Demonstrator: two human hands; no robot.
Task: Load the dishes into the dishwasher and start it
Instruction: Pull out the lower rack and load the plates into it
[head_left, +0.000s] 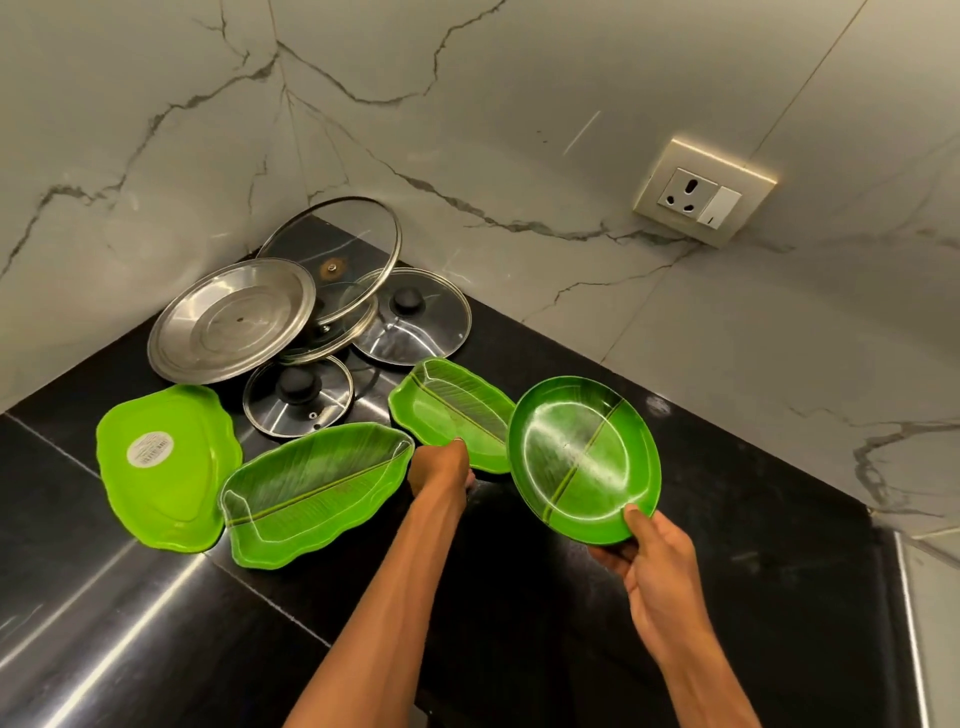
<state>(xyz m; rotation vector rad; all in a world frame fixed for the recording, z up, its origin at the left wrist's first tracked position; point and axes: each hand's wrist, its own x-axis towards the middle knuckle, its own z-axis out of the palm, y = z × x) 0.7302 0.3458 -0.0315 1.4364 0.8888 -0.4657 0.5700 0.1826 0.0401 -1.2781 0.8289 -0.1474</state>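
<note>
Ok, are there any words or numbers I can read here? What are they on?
Round white sticker on the green plate at the far left: a few lines of print, too small and blurred to read.
Wall socket: no words or numbers that can be read.
Nothing else in view shows any writing.

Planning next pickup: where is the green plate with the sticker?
Head view: the sticker plate lies far left on the counter, beside the long leaf dish, near the steel plate.
</note>
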